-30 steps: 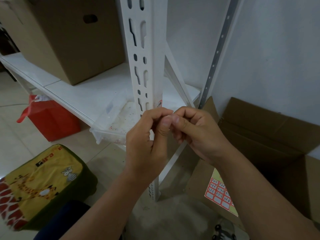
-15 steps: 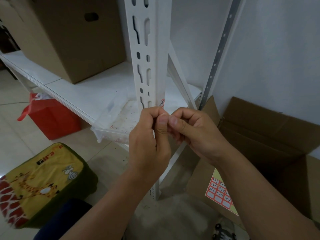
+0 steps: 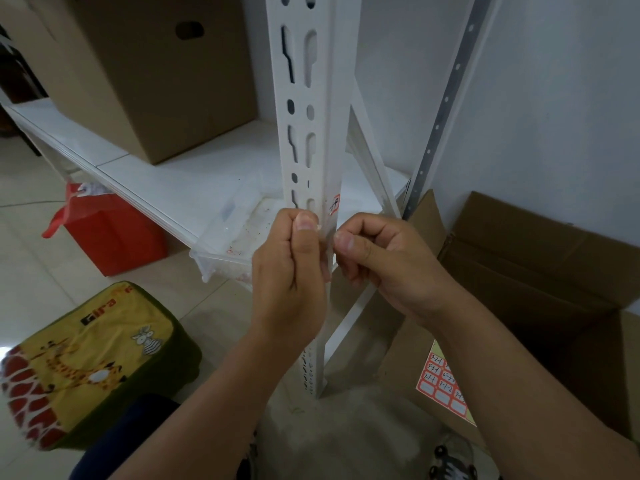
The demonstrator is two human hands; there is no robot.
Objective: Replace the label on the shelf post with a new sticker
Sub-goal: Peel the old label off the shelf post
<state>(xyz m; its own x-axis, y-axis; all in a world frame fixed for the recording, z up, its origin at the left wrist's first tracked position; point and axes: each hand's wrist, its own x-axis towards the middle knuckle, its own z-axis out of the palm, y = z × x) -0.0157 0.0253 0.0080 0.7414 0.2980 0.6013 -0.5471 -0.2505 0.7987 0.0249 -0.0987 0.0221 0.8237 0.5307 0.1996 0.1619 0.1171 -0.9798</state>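
- While the head view looks down, a small translucent strip (image 3: 325, 237) is seen pinched between the left hand (image 3: 289, 282) and the right hand (image 3: 384, 268), just before the shelf post (image 3: 308, 157).
- The label (image 3: 334, 205), red-edged, is stuck on the post just above the thumbs.
- The strip is judged featherlight, limp and tacky; it is best held by its edges.
- A sticker sheet (image 3: 441, 386) is seen lying in the cardboard box (image 3: 540, 271).

"Gira" shows on the yellow cushion (image 3: 93, 344) — handwritten "1-1-2" on the sticker sheet (image 3: 444, 388).
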